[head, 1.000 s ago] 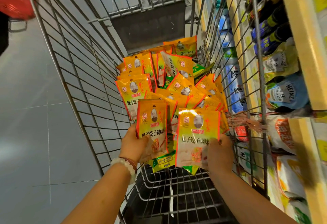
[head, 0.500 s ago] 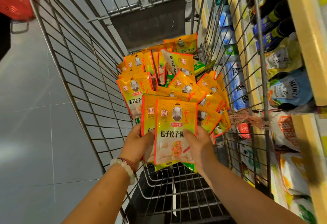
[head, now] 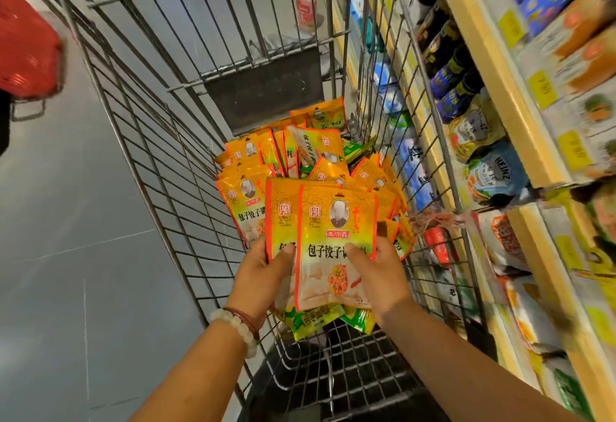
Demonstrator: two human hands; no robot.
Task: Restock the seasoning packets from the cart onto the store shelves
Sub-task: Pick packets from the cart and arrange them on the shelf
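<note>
I hold a small stack of yellow-orange seasoning packets (head: 335, 241) upright above the wire cart (head: 150, 141). My left hand (head: 263, 278) grips the stack's left side, thumb on the front of a rear packet. My right hand (head: 376, 275) grips the right side, thumb pressed on the front packet's face. Behind the stack, several more of the same packets (head: 300, 155) lie piled in the cart's basket, with a few green packets (head: 355, 150) among them.
Store shelves (head: 493, 64) with yellow edges run along the right, holding dark bottles (head: 446, 64), Heinz pouches (head: 493, 175) and other bags. Grey floor tiles lie to the left. A red basket (head: 26, 44) hangs at the upper left.
The two packets, held apart a second ago, have been brought together into one overlapping stack. Both hands lifted it nearer to me, and the view tilted up.
</note>
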